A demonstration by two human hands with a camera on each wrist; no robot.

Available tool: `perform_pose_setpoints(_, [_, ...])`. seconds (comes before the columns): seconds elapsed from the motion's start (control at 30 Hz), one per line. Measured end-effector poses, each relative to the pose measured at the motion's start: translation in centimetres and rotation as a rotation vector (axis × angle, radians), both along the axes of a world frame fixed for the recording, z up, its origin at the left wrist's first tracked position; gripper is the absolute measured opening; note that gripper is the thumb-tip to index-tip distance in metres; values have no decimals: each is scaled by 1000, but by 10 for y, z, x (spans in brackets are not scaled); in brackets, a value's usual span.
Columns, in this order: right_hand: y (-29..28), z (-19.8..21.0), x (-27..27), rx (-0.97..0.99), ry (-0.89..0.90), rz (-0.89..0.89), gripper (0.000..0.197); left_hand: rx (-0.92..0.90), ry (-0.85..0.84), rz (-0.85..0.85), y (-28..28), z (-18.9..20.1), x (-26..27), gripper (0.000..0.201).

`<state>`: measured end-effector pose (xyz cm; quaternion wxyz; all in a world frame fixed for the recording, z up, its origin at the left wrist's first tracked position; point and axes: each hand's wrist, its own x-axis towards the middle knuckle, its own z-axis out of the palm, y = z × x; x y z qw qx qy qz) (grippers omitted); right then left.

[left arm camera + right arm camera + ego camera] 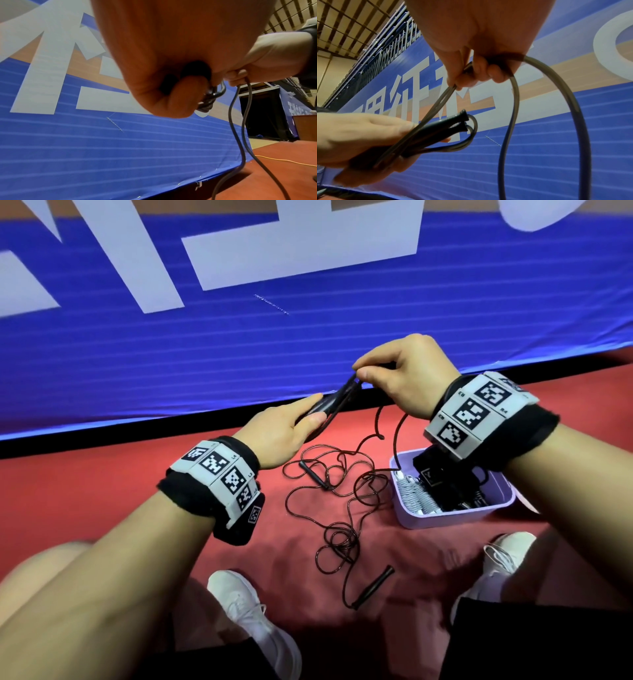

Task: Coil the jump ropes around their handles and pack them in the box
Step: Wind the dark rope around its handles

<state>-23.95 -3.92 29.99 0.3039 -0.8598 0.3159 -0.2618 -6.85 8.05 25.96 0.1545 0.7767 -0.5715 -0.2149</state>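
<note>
My left hand (298, 422) grips two black jump rope handles (329, 405) held side by side; their flared ends (462, 121) show in the right wrist view. My right hand (387, 374) pinches the dark rope (447, 93) just above the handles, and a long loop (573, 108) hangs from it toward the floor. A second black jump rope (342, 508) lies tangled on the red floor, its handles (373, 587) apart. A lilac box (452, 515) at the right holds coiled ropes, white (414, 494) and black.
A blue banner with white lettering (308, 320) stands right behind my hands. My white shoes (246, 611) rest on the red carpet (85, 501) either side of the tangled rope. A yellow cord (283, 161) lies on the floor farther off.
</note>
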Motion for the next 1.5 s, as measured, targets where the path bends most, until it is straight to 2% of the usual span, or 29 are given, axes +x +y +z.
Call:
perform_pose_setpoints(0.17, [-3, 0, 4, 68, -49, -13, 15, -97, 36, -39, 0, -1, -8, 44])
perform_pose_setpoints(0.27, [-2, -1, 6, 116, -76, -17, 14, -86, 50, -78, 0, -5, -13, 43])
perform_pose_setpoints(0.43, [-4, 0, 6, 155, -101, -26, 10, -79, 178, -86, 1, -1, -19, 34])
perform_pose_setpoints(0.6, [-1, 3, 7, 158, -95, 49, 8, -27, 38, -143, 2, 1, -23, 26])
perform_pose_setpoints(0.73, [-12, 6, 5, 198, -111, 36, 6, -128, 104, -198, 5, 12, -28, 7])
perform_pose_setpoints(0.8, [-21, 3, 2, 244, -92, 37, 5, -155, 231, -210, 7, 21, -28, 13])
perform_pose_setpoints(0.9, [-28, -7, 3, 339, -96, 43, 4, -187, 359, -190, 9, 30, -29, 38])
perform_pose_setpoints(0.97, [-29, -18, 6, 382, -112, 67, 9, -240, 393, -119, 8, 30, -27, 40])
perform_pose_setpoints(1.03, [-24, -29, 11, 389, -105, 119, 6, -299, 464, -47, 5, 28, -25, 39])
perform_pose_setpoints(1.13, [-7, -46, 21, 448, -80, 113, 18, -381, 591, 28, 3, 25, -22, 51])
perform_pose_setpoints(1.2, [9, -55, 27, 509, -74, 121, 30, -468, 557, 57, 2, 24, -19, 43])
perform_pose_setpoints(1.3, [29, -55, 31, 492, -94, 110, 34, -527, 341, 133, 1, 18, -12, 24])
perform_pose_setpoints(1.4, [42, -48, 34, 335, -9, 134, 29, -499, 170, 218, -1, 12, -6, 17])
perform_pose_setpoints(1.5, [48, -43, 34, 294, 43, 159, 20, -476, 91, 271, -2, 6, -4, 16])
